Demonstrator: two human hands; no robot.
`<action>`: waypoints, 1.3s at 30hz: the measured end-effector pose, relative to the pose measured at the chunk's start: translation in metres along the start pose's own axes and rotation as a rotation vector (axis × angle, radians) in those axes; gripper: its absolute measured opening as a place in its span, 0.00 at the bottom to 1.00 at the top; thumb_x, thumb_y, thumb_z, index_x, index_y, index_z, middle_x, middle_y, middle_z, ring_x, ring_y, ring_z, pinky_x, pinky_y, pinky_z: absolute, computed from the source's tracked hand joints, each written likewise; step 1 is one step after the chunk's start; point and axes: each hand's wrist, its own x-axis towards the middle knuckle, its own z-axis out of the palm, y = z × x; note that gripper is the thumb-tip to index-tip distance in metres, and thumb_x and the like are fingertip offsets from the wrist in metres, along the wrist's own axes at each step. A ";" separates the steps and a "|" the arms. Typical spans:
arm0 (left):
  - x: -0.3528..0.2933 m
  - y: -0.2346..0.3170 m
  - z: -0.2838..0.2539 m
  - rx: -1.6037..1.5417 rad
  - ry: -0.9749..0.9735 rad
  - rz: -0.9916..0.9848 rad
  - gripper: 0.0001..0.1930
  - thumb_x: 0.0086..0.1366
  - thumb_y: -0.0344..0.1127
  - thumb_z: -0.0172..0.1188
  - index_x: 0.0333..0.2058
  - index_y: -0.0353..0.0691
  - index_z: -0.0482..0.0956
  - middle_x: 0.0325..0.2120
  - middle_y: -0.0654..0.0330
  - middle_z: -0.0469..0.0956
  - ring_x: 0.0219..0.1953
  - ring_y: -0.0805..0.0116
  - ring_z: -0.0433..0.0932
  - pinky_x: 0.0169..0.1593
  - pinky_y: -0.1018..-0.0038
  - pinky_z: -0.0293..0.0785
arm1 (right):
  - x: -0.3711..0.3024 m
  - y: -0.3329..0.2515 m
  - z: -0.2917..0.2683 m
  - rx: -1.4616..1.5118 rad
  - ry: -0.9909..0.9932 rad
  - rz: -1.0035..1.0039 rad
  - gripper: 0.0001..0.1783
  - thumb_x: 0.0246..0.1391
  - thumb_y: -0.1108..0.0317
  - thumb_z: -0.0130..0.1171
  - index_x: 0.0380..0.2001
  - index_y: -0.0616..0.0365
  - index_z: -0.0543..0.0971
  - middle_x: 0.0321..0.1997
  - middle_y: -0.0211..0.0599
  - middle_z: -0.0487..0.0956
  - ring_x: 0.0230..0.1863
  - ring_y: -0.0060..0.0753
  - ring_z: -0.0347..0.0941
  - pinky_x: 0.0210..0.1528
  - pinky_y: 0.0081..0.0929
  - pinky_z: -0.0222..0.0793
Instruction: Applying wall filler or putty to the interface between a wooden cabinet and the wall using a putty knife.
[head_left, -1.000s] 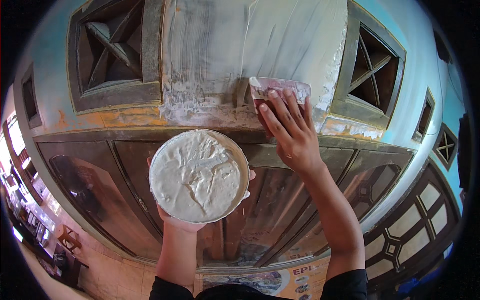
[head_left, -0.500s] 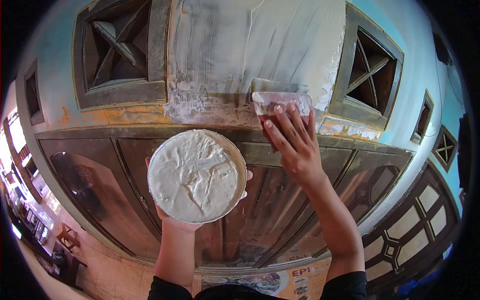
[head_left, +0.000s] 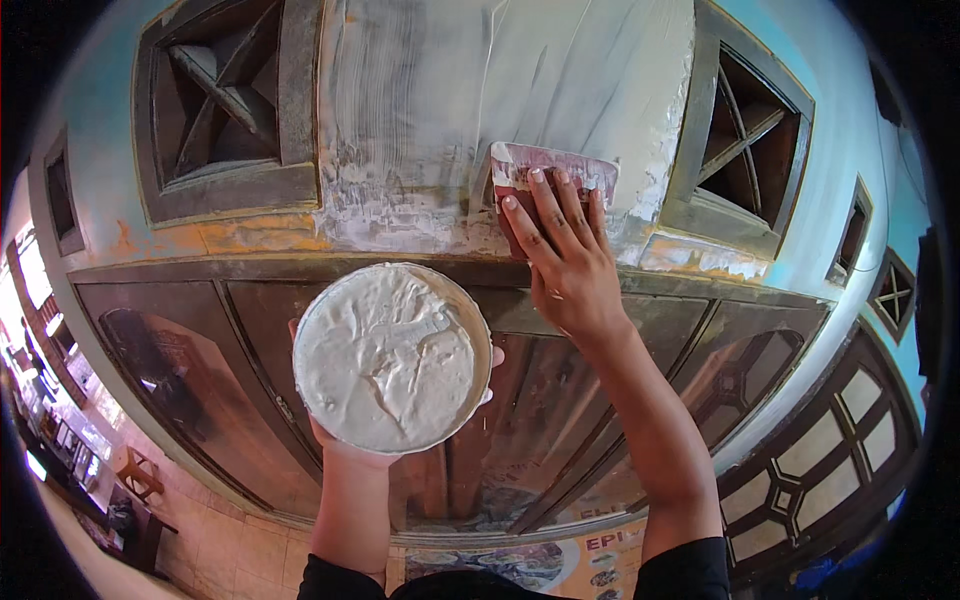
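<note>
Maroon scraper (head_left: 548, 160), long edge near 9-to-3 o'clock, sits at the wall (head_left: 420, 130), 11-to-12 o'clock of the right hand (head_left: 572, 258) gripping it, fingers spread; left hand (head_left: 350, 448) cups the paste tub (head_left: 478, 318) at scraper's 7-to-8 o'clock.

Off-white paste (head_left: 385, 360), maroon scraper (head_left: 512, 180) smeared with white, white wall (head_left: 440, 90) streaked grey, brown window frame (head_left: 240, 187), black sleeve (head_left: 685, 572)

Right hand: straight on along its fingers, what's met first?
Right hand: likely the pale streaked wall, just past the maroon scraper it holds; depth between them is unclear.
</note>
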 end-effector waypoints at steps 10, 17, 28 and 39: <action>0.012 0.000 0.000 -0.116 0.206 0.033 0.48 0.63 0.80 0.42 0.72 0.52 0.61 0.71 0.52 0.62 0.70 0.39 0.62 0.70 0.28 0.52 | -0.004 -0.005 -0.007 0.097 -0.064 0.030 0.41 0.49 0.75 0.59 0.70 0.42 0.69 0.77 0.40 0.61 0.78 0.52 0.54 0.76 0.61 0.47; 0.016 0.002 -0.014 -0.052 0.005 -0.059 0.51 0.61 0.81 0.43 0.72 0.51 0.59 0.72 0.47 0.59 0.70 0.31 0.59 0.67 0.22 0.51 | -0.014 -0.007 -0.003 0.107 -0.075 0.044 0.41 0.48 0.75 0.60 0.69 0.43 0.70 0.77 0.40 0.62 0.78 0.51 0.54 0.76 0.63 0.47; 0.019 -0.011 -0.007 -0.133 0.175 -0.014 0.50 0.63 0.79 0.44 0.74 0.50 0.56 0.73 0.47 0.55 0.72 0.38 0.59 0.69 0.25 0.49 | -0.040 -0.018 0.008 0.097 -0.077 0.054 0.42 0.48 0.75 0.57 0.70 0.41 0.70 0.77 0.37 0.63 0.78 0.48 0.54 0.76 0.62 0.47; 0.006 -0.012 -0.009 -0.041 -0.064 -0.018 0.51 0.61 0.77 0.51 0.74 0.50 0.55 0.73 0.44 0.54 0.69 0.21 0.54 0.64 0.23 0.58 | -0.031 -0.006 -0.023 0.098 0.174 -0.060 0.34 0.52 0.76 0.56 0.65 0.48 0.75 0.72 0.46 0.70 0.73 0.59 0.63 0.75 0.62 0.49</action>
